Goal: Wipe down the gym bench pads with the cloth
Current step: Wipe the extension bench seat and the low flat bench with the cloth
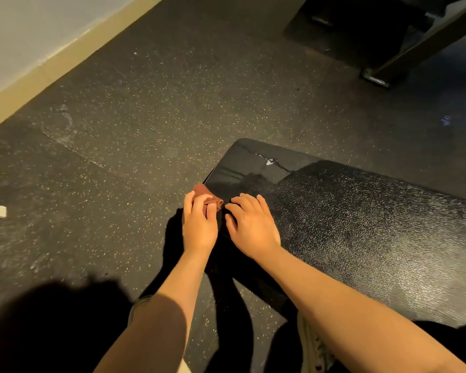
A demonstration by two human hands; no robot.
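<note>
A small rust-brown cloth [203,190] is pinched in the curled fingers [198,204] of the left hand [199,227] and bunched against the near edge of the black bench pad [361,224], close to its rounded end. The right hand [250,230] is laid on the pad just beside it, fingers spread and lightly bent, with nothing held. Much of the cloth is covered by the hand, so little wiping face is offered, and streaks may be left if it is dragged while so tightly wadded. Since it sits at the very edge, it could be pushed off onto the speckled floor [145,117] and dirtied. A torn patch [269,160] is seen near the pad's far end; the cloth could be snagged there, and the tear widened under hard pressure. The dull, grainy stretch to the right is judged not yet wiped.
</note>
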